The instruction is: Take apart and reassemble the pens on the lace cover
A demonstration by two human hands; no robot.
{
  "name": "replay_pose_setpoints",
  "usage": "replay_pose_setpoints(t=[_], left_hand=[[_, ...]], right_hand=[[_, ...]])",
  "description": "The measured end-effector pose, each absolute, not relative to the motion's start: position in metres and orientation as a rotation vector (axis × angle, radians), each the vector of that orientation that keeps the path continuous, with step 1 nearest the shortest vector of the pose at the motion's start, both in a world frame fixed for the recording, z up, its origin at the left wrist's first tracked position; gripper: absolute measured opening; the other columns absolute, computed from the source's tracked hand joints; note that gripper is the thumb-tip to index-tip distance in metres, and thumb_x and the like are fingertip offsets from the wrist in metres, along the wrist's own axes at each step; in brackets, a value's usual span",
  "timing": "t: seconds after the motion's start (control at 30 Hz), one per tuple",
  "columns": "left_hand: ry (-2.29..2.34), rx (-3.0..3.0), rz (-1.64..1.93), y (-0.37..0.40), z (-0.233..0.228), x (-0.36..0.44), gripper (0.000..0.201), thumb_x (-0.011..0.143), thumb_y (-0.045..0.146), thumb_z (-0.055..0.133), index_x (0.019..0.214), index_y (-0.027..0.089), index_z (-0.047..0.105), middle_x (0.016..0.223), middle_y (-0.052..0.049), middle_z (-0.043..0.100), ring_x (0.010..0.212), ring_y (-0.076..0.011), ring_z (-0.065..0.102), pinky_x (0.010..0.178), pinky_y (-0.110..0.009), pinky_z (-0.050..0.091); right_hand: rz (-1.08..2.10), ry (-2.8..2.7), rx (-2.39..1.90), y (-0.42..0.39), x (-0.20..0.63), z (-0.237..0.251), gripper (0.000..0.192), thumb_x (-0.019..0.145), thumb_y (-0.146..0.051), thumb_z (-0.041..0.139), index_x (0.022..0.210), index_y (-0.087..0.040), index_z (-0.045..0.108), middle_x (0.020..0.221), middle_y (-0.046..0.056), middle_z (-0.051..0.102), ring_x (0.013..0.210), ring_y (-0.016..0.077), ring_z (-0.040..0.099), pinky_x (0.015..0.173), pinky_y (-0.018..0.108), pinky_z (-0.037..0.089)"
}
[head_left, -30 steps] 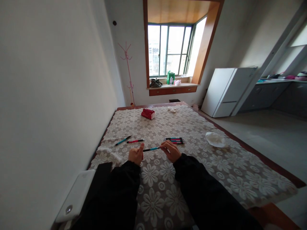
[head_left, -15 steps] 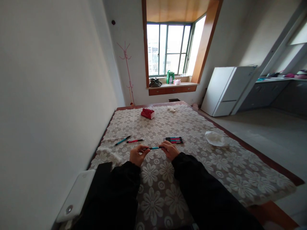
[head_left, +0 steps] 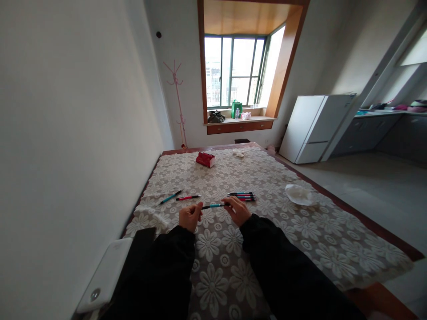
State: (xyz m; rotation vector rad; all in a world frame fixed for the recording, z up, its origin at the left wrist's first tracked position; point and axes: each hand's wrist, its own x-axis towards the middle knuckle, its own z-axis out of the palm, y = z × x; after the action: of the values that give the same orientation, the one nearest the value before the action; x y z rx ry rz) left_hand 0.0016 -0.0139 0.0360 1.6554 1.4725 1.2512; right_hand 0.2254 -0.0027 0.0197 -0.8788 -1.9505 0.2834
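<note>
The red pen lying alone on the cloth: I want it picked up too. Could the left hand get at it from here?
Probably yes. The red pen lies just beyond the left hand with only bare tablecloth between, but that hand grips the blue pen with the right hand.

Two hands are seen over the lace-covered table (head_left: 300, 231) — the left hand (head_left: 189, 216) and the right hand (head_left: 240, 210) — and one blue pen (head_left: 213, 206) is held between them. Two loose pens are counted at the left, a blue one (head_left: 170, 196) and a red one (head_left: 188, 197). One bundle of pens (head_left: 241, 196) is seen; its exact number cannot be told. One red packet (head_left: 205, 159) and two white crumpled tissues (head_left: 299, 194) are counted.
</note>
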Motion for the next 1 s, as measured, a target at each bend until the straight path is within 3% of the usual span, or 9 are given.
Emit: replay_pose_setpoints(t=[0.4,1.0], left_hand=[[1.376,1.683,1.425,-0.013,0.034,0.001,0.031,0.079,0.048,0.058,0.085,0.018,0.064,0.068,-0.002,0.069,0.056,-0.0122,0.061,0.048,-0.02,0.045],[1.299,1.744,1.387,-0.011,0.031,0.001,0.02,0.077,0.037,0.063,0.084,0.019,0.066,0.074,-0.004,0.07,0.068,-0.0151,0.064,0.056,-0.023,0.047]], right_hand=[[0.726,-1.783,-1.058,0.007,0.225,0.009,0.012,0.079,-0.024,0.06,0.088,-0.018,0.066,0.08,0.003,0.065,0.072,0.0169,0.059,0.063,0.028,0.046],[0.809,-1.723,-1.067,0.007,0.226,0.008,0.016,0.077,-0.029,0.06,0.088,-0.019,0.067,0.083,0.004,0.069,0.077,0.0197,0.062,0.066,0.031,0.047]])
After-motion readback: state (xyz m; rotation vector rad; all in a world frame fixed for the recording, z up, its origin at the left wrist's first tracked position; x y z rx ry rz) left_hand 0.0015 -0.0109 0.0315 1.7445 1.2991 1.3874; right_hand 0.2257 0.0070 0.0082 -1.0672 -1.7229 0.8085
